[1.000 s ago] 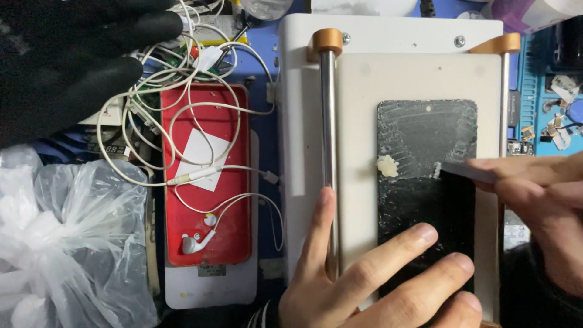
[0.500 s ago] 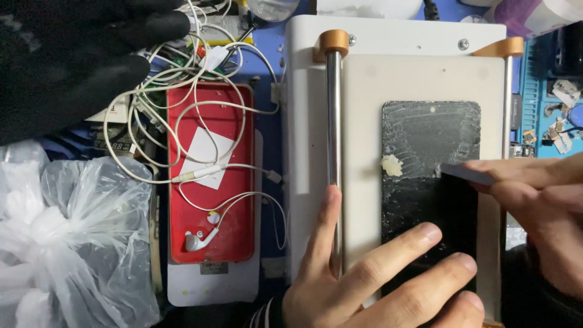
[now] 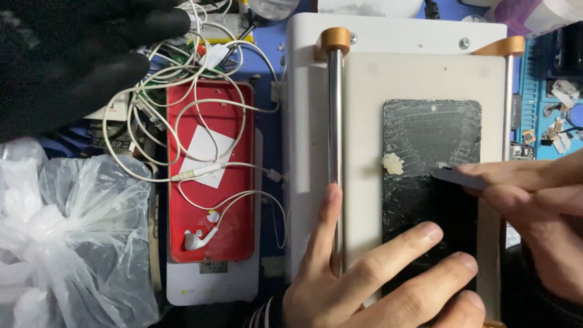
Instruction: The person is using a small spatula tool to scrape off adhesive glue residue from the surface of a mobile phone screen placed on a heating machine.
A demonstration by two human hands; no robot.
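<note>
A black phone screen panel (image 3: 431, 176) lies flat on the beige plate of a white heating machine (image 3: 364, 91). Its upper half is smeared with whitish glue residue, and a small lump of scraped glue (image 3: 392, 164) sits at its left edge. My left hand (image 3: 376, 273) rests with spread fingers on the panel's lower part and on the metal rod (image 3: 334, 152). My right hand (image 3: 534, 206) comes in from the right and holds a thin dark scraper blade (image 3: 455, 177), its tip touching the panel near the middle.
Left of the machine lies a red pad (image 3: 209, 176) with tangled white earphone cables on it. A crumpled clear plastic bag (image 3: 67, 237) fills the lower left. A black gloved shape (image 3: 67, 54) covers the upper left. A blue mat with small parts (image 3: 555, 97) is at the right.
The view has shifted slightly. The scraper tip has slid a little leftward across the panel. My left hand stays pressed on the panel's lower part.
</note>
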